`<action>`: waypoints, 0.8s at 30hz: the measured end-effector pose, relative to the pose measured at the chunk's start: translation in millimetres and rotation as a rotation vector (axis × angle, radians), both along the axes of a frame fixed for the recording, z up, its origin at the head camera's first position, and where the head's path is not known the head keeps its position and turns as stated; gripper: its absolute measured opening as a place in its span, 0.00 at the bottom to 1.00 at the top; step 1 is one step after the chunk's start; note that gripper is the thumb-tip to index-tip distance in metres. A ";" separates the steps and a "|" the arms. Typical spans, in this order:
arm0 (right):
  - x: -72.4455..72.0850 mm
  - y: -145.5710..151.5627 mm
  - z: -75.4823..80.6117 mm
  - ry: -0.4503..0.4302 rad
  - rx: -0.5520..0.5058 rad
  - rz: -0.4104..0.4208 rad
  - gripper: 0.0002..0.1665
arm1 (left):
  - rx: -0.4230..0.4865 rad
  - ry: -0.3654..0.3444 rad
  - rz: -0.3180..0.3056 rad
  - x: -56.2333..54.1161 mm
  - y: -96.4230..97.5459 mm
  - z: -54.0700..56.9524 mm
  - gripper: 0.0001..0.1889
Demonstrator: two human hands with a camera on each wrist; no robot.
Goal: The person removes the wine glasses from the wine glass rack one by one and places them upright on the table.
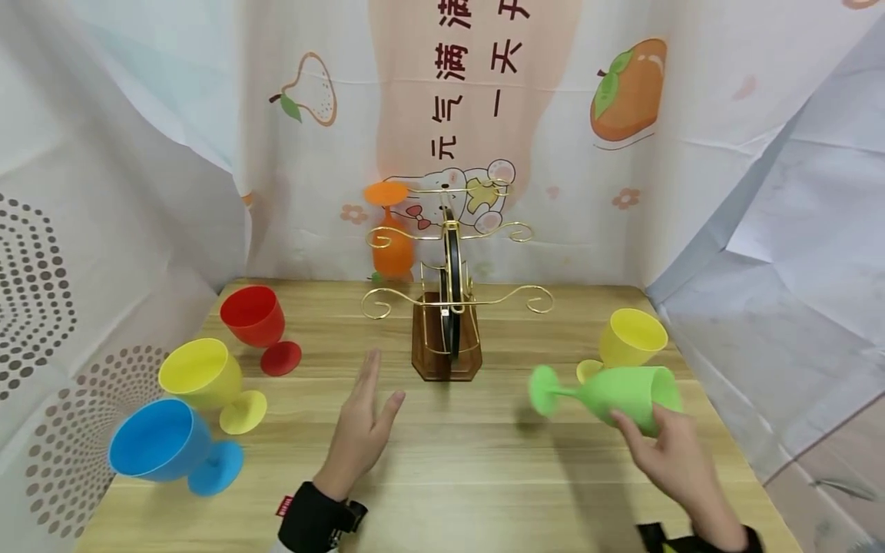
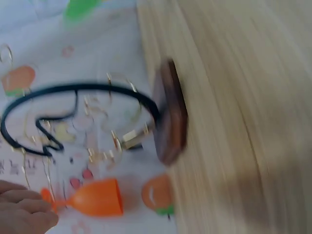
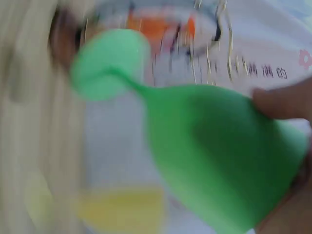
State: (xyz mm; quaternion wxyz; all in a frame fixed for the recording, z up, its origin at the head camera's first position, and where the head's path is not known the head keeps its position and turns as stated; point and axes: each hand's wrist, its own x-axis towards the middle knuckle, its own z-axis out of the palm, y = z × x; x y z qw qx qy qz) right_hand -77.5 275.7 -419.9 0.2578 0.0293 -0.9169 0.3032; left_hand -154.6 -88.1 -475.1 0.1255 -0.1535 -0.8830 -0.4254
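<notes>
In my right hand [image 1: 674, 461] I hold a green plastic goblet [image 1: 618, 395] by its bowl near the rim; it lies sideways in the air with its foot toward the left. My left hand [image 1: 359, 430] hovers over the table with straight fingers, thumb apart, holding nothing. Before it stands a gold wire goblet rack [image 1: 452, 302] on a wooden base [image 1: 425, 361], with a black ring in its middle. An orange goblet [image 1: 392, 253] hangs upside down from the rack's upper left arm; the other curled arms carry nothing.
At the left lie a red goblet [image 1: 254, 316], a yellow goblet [image 1: 200, 374] and a blue goblet [image 1: 162, 439], all tilted. Another yellow goblet [image 1: 632, 338] lies at the right, behind the green one. A printed curtain [image 1: 311, 192] closes off the back of the table [image 1: 470, 461].
</notes>
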 end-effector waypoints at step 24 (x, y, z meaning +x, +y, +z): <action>-30.8 87.0 11.6 -0.457 0.443 0.095 0.15 | -0.127 -0.114 0.018 -7.6 -40.0 -1.8 0.37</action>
